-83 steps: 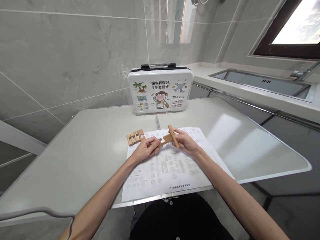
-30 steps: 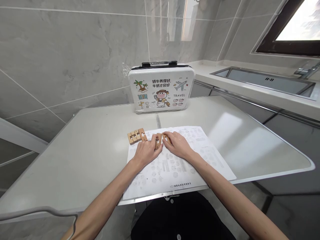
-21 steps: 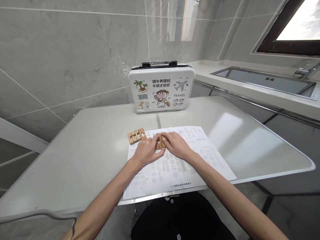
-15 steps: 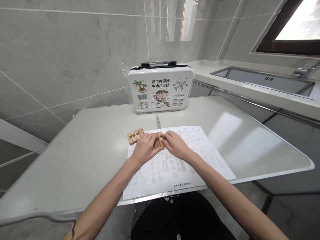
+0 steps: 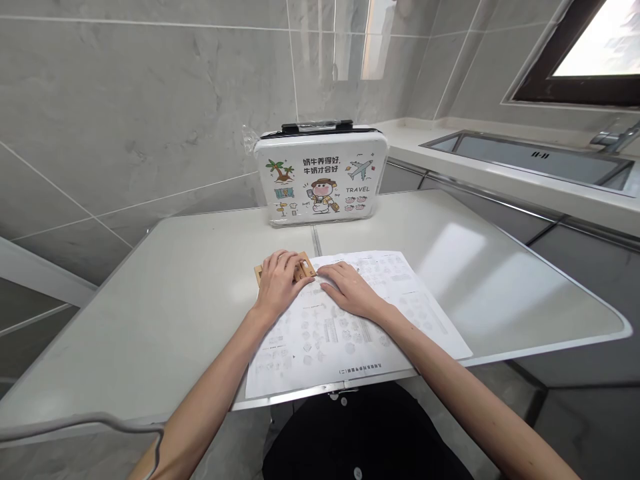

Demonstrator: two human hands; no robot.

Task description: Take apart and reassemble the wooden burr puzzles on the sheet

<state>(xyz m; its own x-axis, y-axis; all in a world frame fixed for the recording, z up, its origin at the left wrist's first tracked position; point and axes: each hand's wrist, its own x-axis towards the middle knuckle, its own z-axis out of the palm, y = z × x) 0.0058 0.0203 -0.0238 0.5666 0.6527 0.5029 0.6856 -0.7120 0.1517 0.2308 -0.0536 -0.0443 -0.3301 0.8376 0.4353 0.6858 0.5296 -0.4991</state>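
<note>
A row of notched wooden blocks (image 5: 305, 268) lies along the far left edge of a printed sheet (image 5: 320, 360). Pencil-like marks show on the near faces of some of them. My left hand (image 5: 277, 280) covers most of the row, its fingers bent over the far side and its thumb along the near side. The blocks' left end peeks out beyond that hand. Just off the row's right end is my right hand (image 5: 347, 287), holding nothing, its fingers stretched out and its thumb apart. Its fingertips come close to the last block; I cannot tell if they touch.
A white cartoon-printed case (image 5: 321, 180) with a black handle, partly wrapped in clear plastic, stands at the back of the folding table (image 5: 165, 313). A grey cable (image 5: 90, 419) crosses the near left edge. To the right is a counter with a sink (image 5: 525, 160).
The wooden blocks between my hands have moved left against the others, forming one row. My left hand has shifted left with them, while my right hand has let go and stays nearly in place.
</note>
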